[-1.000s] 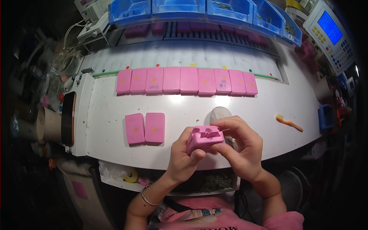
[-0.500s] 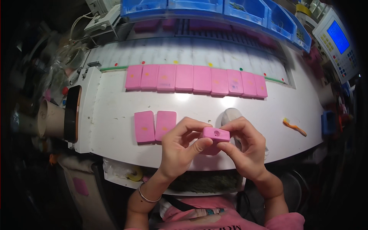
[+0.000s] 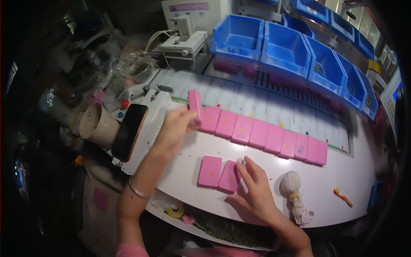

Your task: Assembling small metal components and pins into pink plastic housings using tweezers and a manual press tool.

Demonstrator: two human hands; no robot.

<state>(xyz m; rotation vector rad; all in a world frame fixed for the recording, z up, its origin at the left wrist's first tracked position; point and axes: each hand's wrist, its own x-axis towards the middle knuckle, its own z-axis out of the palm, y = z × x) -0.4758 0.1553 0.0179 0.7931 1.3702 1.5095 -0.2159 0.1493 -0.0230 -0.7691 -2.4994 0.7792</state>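
Observation:
My left hand (image 3: 175, 128) pinches a pink block (image 3: 195, 105) upright on its edge at the left end of a row of similar pink blocks (image 3: 259, 133). The row's blocks lie flat side by side, several with yellow marks. Nearer to me, a flat pink block (image 3: 210, 171) lies beside a slightly turned pink block (image 3: 229, 176). My right hand (image 3: 254, 188) is open, fingers apart, around the right edge of the turned one; whether it touches the block I cannot tell.
A cloth-wrapped bundle (image 3: 292, 188) and an orange brush (image 3: 343, 198) lie to the right. Blue bins (image 3: 284, 49) hang above the back of the table. At left stand a phone (image 3: 129, 132) and a beige cup (image 3: 97, 124). A lit striped panel (image 3: 239, 95) runs behind the row.
The block held in both hands is now in my left hand alone, carried to the row's left end. My right hand has let go and moved to the loose blocks. The view has turned left.

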